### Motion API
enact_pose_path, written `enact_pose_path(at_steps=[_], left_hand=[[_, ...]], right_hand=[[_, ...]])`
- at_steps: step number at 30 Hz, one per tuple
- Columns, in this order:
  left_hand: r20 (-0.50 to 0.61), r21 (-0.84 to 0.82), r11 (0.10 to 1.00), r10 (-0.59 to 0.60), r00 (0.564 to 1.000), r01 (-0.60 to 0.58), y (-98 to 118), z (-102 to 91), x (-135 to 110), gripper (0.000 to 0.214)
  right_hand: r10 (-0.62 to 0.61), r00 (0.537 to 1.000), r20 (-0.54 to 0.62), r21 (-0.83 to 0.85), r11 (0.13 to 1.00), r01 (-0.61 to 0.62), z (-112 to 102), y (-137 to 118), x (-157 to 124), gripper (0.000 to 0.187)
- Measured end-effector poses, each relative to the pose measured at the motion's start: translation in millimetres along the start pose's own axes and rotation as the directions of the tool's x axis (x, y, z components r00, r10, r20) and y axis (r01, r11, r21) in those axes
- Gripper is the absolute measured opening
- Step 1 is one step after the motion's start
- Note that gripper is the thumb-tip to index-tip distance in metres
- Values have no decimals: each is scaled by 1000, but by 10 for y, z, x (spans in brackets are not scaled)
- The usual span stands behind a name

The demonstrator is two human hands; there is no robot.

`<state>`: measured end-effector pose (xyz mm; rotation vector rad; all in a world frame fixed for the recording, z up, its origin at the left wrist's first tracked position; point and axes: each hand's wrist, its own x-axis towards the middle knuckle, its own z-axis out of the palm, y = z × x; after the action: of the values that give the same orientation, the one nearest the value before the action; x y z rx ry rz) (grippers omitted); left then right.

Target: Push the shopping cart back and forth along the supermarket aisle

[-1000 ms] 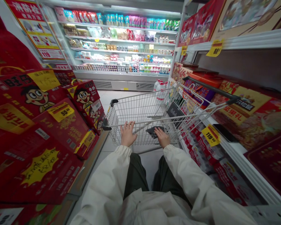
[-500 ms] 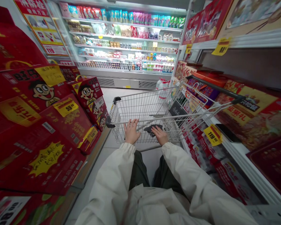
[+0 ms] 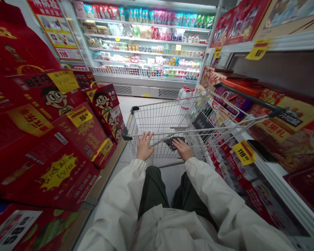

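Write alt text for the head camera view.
The left hand and right hand rest on the near rim of a wire shopping cart in a supermarket aisle. Red boxed goods with yellow price tags flank it; a lit chiller cabinet stands ahead.

Cart (image 3: 170, 118) ahead; boxes (image 3: 54, 132) left, shelves (image 3: 264, 153) right.

The view turns a little to the left, so the shopping cart (image 3: 157, 118), the red boxes (image 3: 81, 134) on the left shelf and the yellow 119 tag (image 3: 244, 152) all slide toward the right of the picture. A low box with a 58.00 price tag (image 3: 17, 230) now comes into view at the bottom left corner. The left hand (image 3: 144, 147) spreads its fingers wider on the cart rim than one second ago. The right hand (image 3: 183, 149) sits slightly higher.
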<state>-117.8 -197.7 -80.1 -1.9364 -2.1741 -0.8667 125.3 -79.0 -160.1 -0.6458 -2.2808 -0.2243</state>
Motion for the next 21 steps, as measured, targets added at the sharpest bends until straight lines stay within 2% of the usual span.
enact_pose_path(at_steps=[6, 9, 13, 16, 21], left_hand=[[27, -33, 998, -51, 998, 52, 66, -2, 38, 75], [56, -31, 999, -28, 998, 29, 33, -8, 58, 77], [61, -78, 997, -2, 998, 7, 21, -3, 50, 79], [40, -120, 993, 9, 999, -4, 46, 12, 47, 79], [57, -179, 984, 32, 998, -21, -28, -31, 100, 76]], right_hand=[[48, 989, 137, -4, 999, -48, 332, -120, -167, 50], [32, 993, 112, 2, 999, -33, 284, -173, -157, 49], [3, 999, 45, 17, 1000, -4, 151, -193, 44, 47], [27, 996, 88, 29, 999, -30, 193, -224, 120, 44], [129, 971, 201, 2, 991, -132, 399, -367, -45, 44]])
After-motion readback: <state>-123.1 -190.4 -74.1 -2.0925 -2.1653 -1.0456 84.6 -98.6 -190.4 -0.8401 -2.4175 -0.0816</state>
